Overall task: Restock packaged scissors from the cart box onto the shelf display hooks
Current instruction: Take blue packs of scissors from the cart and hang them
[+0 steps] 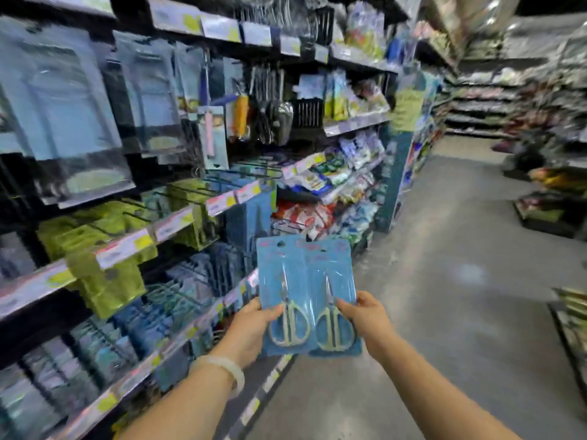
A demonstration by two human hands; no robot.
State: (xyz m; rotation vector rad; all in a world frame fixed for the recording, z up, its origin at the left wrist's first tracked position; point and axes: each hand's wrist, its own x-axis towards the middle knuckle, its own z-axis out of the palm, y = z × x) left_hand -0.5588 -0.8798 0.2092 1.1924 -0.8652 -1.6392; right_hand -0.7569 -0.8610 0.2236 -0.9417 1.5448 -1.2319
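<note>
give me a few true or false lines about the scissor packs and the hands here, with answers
1. Each of the hands grips a blue scissors pack, left hand on the left pack, right hand on the right pack. True.
2. The two packs are already hanging on shelf hooks. False: both are held in the air in front of the shelf.
3. The scissor handles point toward the person. True.
4. The packs are red. False: they are blue.
5. A pale bracelet sits on the left wrist. True.
</note>
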